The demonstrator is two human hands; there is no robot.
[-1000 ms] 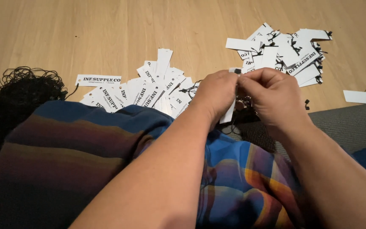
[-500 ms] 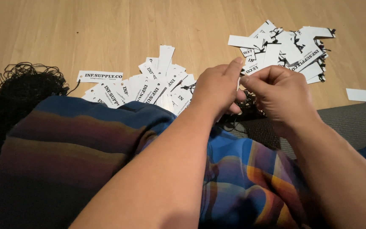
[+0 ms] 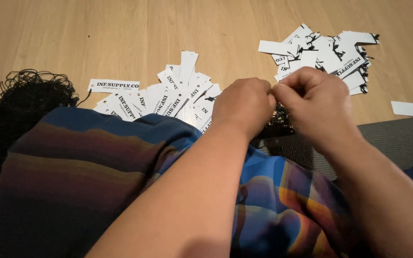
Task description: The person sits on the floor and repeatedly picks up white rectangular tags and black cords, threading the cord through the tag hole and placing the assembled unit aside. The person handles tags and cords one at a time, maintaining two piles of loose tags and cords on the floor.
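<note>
Loose white paper tags heaped flat on the wooden floor.

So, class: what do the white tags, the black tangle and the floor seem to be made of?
White tags: probably matte card, since they lie flat and stiff with punched holes.
Black tangle: thin cord or elastic thread, to judge by its loose, curling strands.
Floor: wood or wood-look laminate, with pale grain lines and a soft sheen.

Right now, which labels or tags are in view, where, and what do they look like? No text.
Near tag pile: white rectangular card tags with black print, fanned on the wooden floor ahead of the left hand.
Far tag pile: white tags with black strings, upper right.
Lone tag: plain white, right edge, black string.
</note>
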